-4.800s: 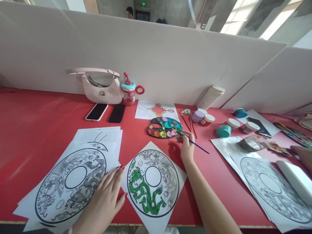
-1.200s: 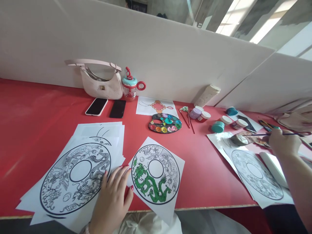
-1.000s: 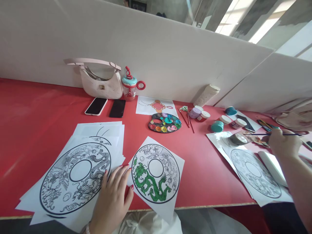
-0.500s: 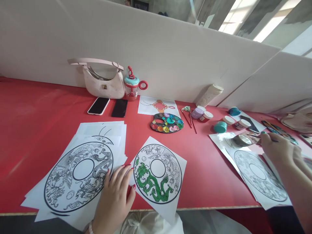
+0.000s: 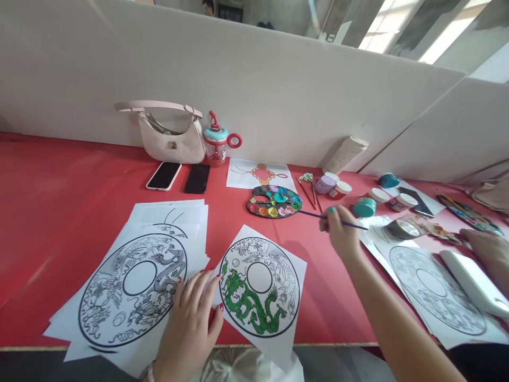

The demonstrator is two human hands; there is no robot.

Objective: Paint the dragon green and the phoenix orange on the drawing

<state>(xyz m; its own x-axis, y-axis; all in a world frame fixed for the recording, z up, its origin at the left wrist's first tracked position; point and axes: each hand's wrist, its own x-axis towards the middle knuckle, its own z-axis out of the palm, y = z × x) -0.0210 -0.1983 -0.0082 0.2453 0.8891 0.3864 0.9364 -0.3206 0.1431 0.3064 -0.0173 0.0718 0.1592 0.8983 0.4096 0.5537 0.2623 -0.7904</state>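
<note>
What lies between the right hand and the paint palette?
In the head view, only the blue brush held in the right hand crosses that stretch, its tip near the palette edge. The red table beneath it is bare.

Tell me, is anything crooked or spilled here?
The half-green dragon sheet lies cornerwise, its lower corner hanging over the edge of the red table. The pale cup at the back leans against the white board. No spilled paint shows.

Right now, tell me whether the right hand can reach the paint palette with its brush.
Probably yes: the right hand holds the brush, tip almost at the palette, nothing between them.
</note>
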